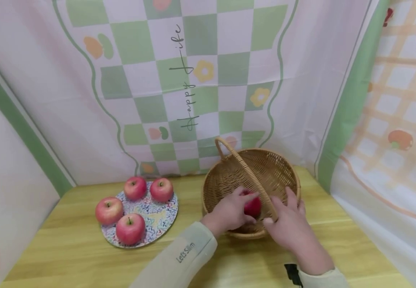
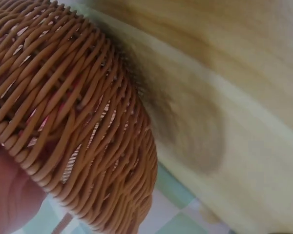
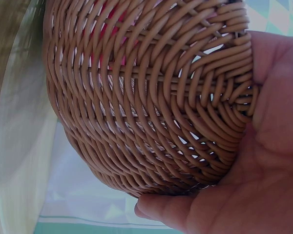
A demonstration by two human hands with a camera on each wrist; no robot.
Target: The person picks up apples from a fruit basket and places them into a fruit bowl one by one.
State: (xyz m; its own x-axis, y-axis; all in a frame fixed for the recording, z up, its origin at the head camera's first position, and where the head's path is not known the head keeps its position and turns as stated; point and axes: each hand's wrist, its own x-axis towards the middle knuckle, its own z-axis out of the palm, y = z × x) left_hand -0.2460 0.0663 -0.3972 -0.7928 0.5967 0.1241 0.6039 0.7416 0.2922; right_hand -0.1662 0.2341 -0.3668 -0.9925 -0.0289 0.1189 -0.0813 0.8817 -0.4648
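A brown wicker basket (image 1: pixel 211 180) with an arched handle (image 1: pixel 243 166) stands at the right of the table. Inside it lies a red apple (image 1: pixel 253 207), partly covered by my left hand (image 1: pixel 229 212), whose fingers curve round it. My right hand (image 1: pixel 290 226) grips the basket's near right rim by the foot of the handle. From the right wrist, one finger (image 3: pixel 161 207) lies along the outside of the woven wall (image 3: pixel 136 97), while other fingertips are hidden. In the left wrist view the wicker side (image 2: pixel 78 107) hides most of the left hand.
Left of the basket, a round speckled plate (image 1: pixel 157 218) bears several red apples (image 1: pixel 130 229). Both stand on a wood-grain table (image 1: pixel 190 196). Printed cloth (image 1: pixel 200 40) hangs behind the table, and more cloth (image 1: pixel 395 140) hangs at the right.
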